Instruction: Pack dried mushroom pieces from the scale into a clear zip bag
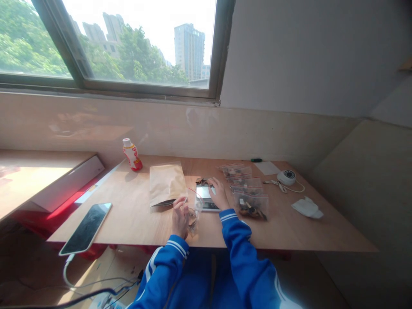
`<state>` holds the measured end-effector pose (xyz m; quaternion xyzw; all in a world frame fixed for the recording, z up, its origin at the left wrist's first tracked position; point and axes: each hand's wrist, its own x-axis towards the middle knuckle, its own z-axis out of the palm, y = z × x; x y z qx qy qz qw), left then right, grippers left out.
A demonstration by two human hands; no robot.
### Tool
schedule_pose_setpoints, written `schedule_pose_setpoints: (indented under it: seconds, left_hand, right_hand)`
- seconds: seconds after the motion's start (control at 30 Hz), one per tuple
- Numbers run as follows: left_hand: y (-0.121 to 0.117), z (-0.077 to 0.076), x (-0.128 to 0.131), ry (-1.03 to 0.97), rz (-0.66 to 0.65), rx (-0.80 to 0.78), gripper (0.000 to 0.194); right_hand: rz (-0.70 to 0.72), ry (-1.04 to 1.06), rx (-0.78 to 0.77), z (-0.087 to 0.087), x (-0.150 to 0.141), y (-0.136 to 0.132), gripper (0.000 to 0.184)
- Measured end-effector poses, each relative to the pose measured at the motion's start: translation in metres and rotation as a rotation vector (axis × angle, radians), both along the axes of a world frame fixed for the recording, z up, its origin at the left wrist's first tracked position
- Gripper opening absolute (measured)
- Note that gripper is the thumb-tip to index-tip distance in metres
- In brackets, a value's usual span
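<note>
My left hand (pixel 180 218) is closed on the edge of a clear zip bag (pixel 194 221) with a few brown dried pieces inside. The bag's red-lined mouth stands open toward the scale. My right hand (pixel 219 194) reaches over a small digital scale (pixel 203 193), fingers stretched out and apart, their tips close to dark dried pieces (pixel 203 182) at its far end. Whether the fingertips touch these pieces I cannot tell. Left of the scale lies a brown paper pouch (pixel 167 182), its mouth facing me.
Right of the scale lie several zip bags of dried pieces (pixel 252 208). Farther right are a white dome camera (pixel 286 177) with its cable and a crumpled white tissue (pixel 307 207). A red-and-white bottle (pixel 131 155) stands back left; a plugged-in phone (pixel 86 228) overhangs the front-left edge.
</note>
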<state>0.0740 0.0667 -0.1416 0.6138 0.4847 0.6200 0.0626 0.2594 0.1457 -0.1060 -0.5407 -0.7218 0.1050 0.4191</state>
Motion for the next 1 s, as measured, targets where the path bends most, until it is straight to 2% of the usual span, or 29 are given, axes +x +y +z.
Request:
schedule_pose_setpoints:
  seconds: [0.1,0.2,0.37,0.53,0.63,0.77,0.9,1.0]
  left_hand:
    - [-0.001,0.0,0.0,-0.006,0.011,-0.01,0.011]
    - [-0.002,0.001,-0.001,-0.013,0.021,-0.02,0.011]
    - [-0.002,0.003,-0.001,-0.018,0.015,-0.029,0.01]
    - [-0.002,0.002,0.0,-0.018,0.017,-0.022,0.01]
    - [-0.002,0.002,0.0,-0.014,0.014,-0.026,0.01]
    - [-0.002,0.003,0.0,-0.004,0.011,-0.029,0.009]
    - [-0.002,0.003,0.0,-0.004,0.018,-0.022,0.009]
    - [-0.001,0.001,0.0,-0.01,0.016,-0.033,0.011]
  right_hand:
    - [-0.041,-0.148,-0.105,-0.012,0.007,0.026,0.048]
    - [-0.068,-0.214,-0.169,-0.014,0.007,0.039,0.041]
    - [-0.111,-0.179,-0.156,-0.014,0.006,0.032,0.034]
    - [-0.043,0.028,-0.076,-0.009,0.007,0.019,0.034]
    - [0.001,0.188,-0.054,0.005,0.005,0.009,0.034]
    - [0.132,0.312,-0.123,0.037,-0.005,-0.012,0.034]
    - [0.306,0.248,-0.156,0.066,-0.018,-0.034,0.03]
    - [0.471,0.152,-0.256,0.075,-0.027,-0.045,0.035]
